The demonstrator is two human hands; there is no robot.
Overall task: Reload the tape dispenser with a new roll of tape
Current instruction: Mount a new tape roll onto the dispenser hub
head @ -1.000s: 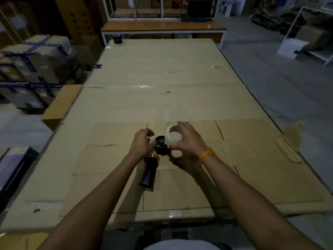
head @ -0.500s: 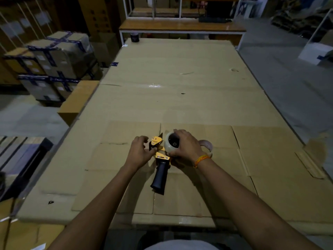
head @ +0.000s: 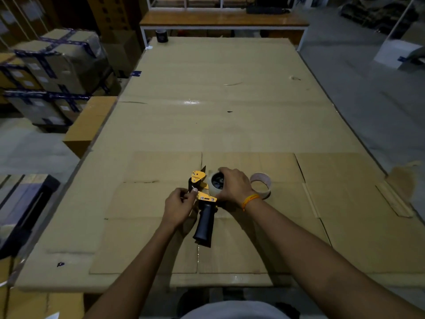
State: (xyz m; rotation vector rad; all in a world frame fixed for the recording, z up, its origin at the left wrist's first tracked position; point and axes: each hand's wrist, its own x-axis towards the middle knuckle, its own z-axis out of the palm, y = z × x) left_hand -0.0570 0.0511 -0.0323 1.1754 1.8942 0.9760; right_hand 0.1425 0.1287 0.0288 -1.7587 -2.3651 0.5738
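A yellow and black tape dispenser (head: 203, 210) lies on flattened cardboard (head: 253, 238), its black handle pointing toward me. A pale new roll of tape (head: 215, 184) sits on the dispenser's hub. My right hand (head: 234, 185) is wrapped over that roll from the right. My left hand (head: 179, 207) pinches something small at the dispenser's front, just left of the yellow plate; what it pinches is too small to tell. An empty tape core (head: 261, 184) lies on the cardboard just right of my right hand.
The table (head: 207, 88) is covered with cardboard sheets. A dark cup (head: 161, 38) stands at its far left corner. Taped boxes (head: 53, 72) are stacked on the left. A loose cardboard strip (head: 394, 200) lies near the right edge.
The roll went from held above the hub to seated on the dispenser. My right hand stays over it. My left hand shifted to pinch at the dispenser's front.
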